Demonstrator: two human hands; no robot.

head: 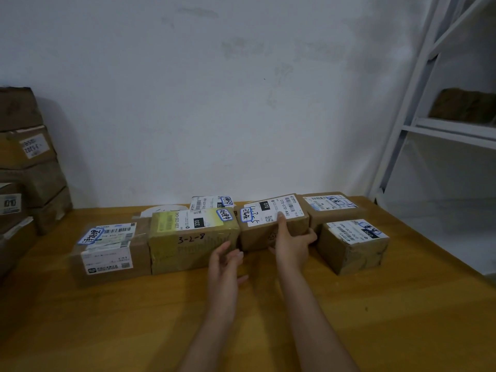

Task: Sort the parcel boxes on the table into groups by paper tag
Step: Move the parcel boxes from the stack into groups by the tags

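Now gripping middle box point(255, 237) in row at back of desk point(134, 318) with right hand point(292, 244), thumb on top, fingers point(312, 234) curled round its side, hovering left hand point(225, 263), loosely spread, empty, beside taped box point(188, 248).

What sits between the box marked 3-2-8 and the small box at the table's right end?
In the head view, one parcel box with a 070 label, gripped by the right hand.
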